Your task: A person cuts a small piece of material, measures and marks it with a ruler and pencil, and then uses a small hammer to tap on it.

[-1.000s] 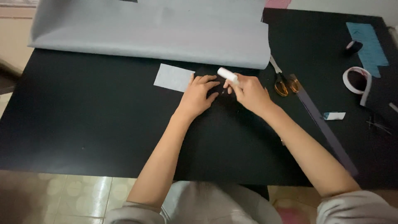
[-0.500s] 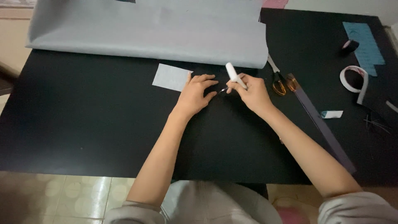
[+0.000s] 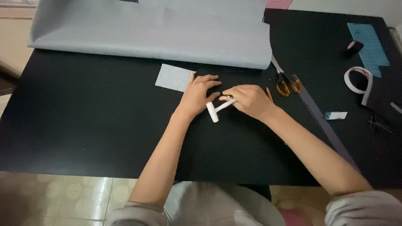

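Two hands met mid-table [image 3: 83,125] | left hand [image 3: 197,94] lay flat, fingers spread, apparently pinning the dark sheet | right hand [image 3: 248,100] pinched a white pen-like stick [image 3: 217,109], its cap end angled toward the left wrist | grey paper slip [image 3: 172,77] touching left fingertips | scissors [image 3: 284,81] just beyond right hand

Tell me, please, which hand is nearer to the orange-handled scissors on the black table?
Right. The right hand, holding a white marker, lies just left of the scissors; the left hand rests farther left, beside the small grey paper.
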